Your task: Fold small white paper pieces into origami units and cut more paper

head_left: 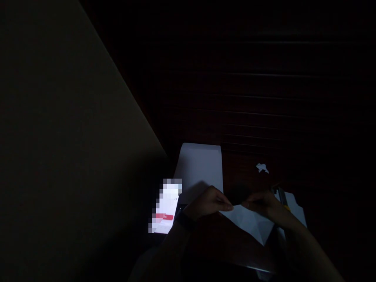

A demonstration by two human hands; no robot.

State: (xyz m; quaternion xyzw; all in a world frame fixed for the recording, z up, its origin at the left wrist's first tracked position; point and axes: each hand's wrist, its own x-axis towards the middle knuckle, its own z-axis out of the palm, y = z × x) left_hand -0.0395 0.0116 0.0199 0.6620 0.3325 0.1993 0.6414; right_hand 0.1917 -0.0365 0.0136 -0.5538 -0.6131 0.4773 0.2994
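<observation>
A creased sheet of white paper (249, 221) is held up between both hands over the dark table. My left hand (210, 201), with a dark band on the wrist, pinches the paper's upper left edge between thumb and fingers. Close beside it, my right hand (263, 203) is closed on the top edge of the same paper. The paper's lower corner points down toward the table's front. Dim light hides the finer folds and some of the fingers.
A stack of white paper (201, 164) lies behind my left hand. At left glows a phone screen (166, 211), partly blurred. A small folded paper piece (262, 168) sits at the back right. More paper (296, 209) with a dark-and-yellow tool (284, 199) lies at right. A pale wall (73, 117) rises at left.
</observation>
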